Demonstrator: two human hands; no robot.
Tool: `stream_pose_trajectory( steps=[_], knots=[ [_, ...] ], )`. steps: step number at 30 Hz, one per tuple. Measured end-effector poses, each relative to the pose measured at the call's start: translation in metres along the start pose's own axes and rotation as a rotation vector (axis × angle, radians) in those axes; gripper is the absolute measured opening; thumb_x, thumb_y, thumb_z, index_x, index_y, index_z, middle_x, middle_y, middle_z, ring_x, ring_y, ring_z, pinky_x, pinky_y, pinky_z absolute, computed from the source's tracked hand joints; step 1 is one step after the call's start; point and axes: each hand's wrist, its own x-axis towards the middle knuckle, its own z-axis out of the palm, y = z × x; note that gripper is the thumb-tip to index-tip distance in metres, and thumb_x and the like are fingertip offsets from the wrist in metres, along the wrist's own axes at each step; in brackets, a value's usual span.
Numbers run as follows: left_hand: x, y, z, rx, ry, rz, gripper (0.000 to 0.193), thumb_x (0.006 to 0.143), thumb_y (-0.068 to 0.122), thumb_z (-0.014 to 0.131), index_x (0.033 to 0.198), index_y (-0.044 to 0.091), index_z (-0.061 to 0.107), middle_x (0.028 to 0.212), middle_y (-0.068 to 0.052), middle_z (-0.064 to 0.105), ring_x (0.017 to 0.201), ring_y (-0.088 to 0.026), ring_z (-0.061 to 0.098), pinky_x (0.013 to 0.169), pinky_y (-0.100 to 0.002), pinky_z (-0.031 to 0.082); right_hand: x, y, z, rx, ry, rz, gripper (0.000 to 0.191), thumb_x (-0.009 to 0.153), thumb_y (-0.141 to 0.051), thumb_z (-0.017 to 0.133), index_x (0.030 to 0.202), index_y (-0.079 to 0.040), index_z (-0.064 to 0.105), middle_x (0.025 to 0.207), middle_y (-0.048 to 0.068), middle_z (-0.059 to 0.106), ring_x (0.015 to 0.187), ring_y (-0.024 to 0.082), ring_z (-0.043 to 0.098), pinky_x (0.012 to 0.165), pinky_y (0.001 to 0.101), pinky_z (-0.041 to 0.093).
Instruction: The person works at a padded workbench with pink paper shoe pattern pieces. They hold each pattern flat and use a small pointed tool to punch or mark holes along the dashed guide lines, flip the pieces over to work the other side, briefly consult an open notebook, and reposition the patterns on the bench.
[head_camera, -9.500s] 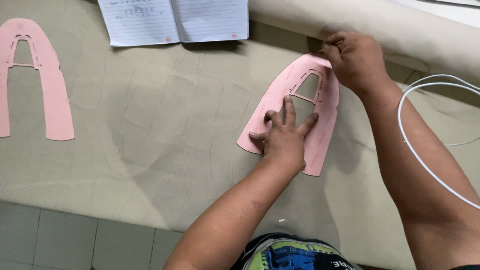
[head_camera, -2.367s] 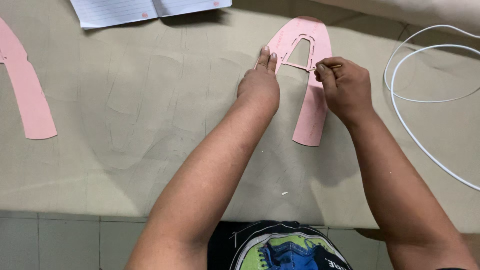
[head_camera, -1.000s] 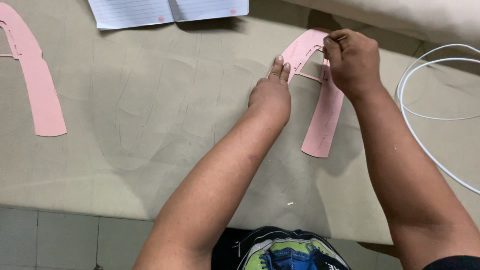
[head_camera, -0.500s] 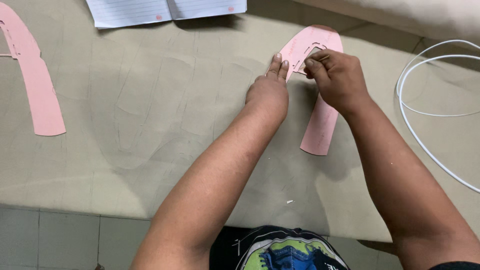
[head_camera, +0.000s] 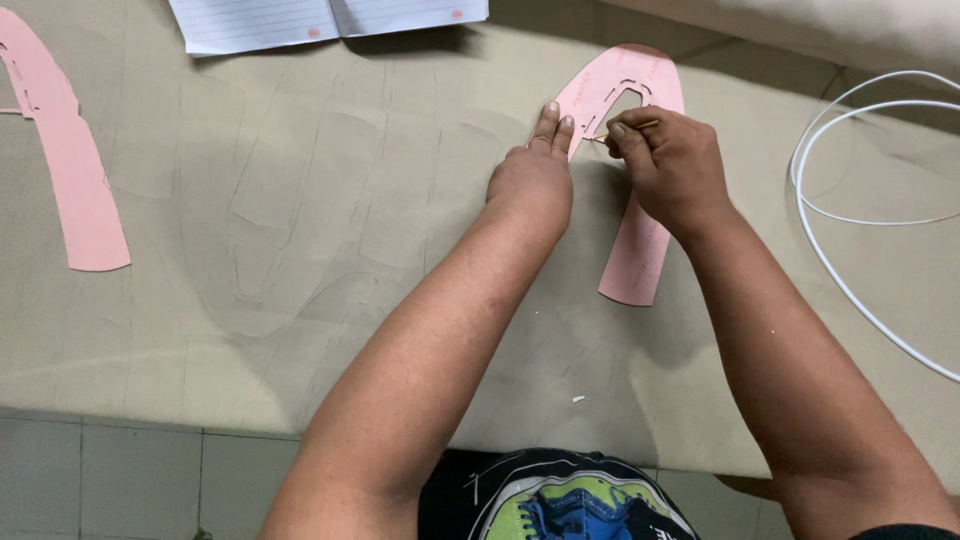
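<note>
A pink U-shaped paper pattern piece (head_camera: 640, 250) lies flat on the greenish work surface (head_camera: 300, 250) at the upper middle. My left hand (head_camera: 532, 170) presses down on its left arm with the fingers stretched forward. Just to the right, my right hand (head_camera: 672, 165) grips a thin pen-like tool (head_camera: 622, 130), whose tip touches the pattern near its cut-out window. Both forearms reach up from the bottom of the view and hide part of the pattern.
A second pink pattern piece (head_camera: 60, 160) lies at the far left. An open lined notebook (head_camera: 320, 15) sits at the top edge. A white cable (head_camera: 850, 240) loops at the right. A grey tiled floor (head_camera: 100, 480) shows below the table's front edge.
My right hand has slid from the top of the pattern down toward its inner window with the tool. My left hand stays pressed on the left arm of the pattern.
</note>
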Motion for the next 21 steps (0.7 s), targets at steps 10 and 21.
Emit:
stream_pose_trajectory(
  steps=[10,21],
  knots=[
    [-0.0018,-0.0013,0.0003,0.026,-0.013,0.016,0.094,0.090,0.000,0.057,0.164,0.010,0.000,0.172,-0.012,-0.008,0.119,-0.026,0.062,0.088,-0.036,0.060,-0.0086,0.0018,0.0041,-0.014,0.036,-0.055,0.014,0.106,-0.012,0.069,0.108,0.001,0.074,0.095,0.013,0.077,0.085,0.022,0.076,0.078,0.0317,0.059],
    [-0.0018,-0.0045,0.0055,0.015,0.048,0.054,0.094,0.088,-0.006,0.056,0.164,0.011,0.003,0.172,-0.010,-0.006,0.120,-0.027,0.062,0.087,-0.036,0.060,-0.0077,0.0046,0.0091,-0.015,0.024,-0.076,0.013,0.106,-0.010,0.068,0.108,0.002,0.073,0.096,0.013,0.077,0.085,0.020,0.077,0.078,0.0309,0.060]
  ],
)
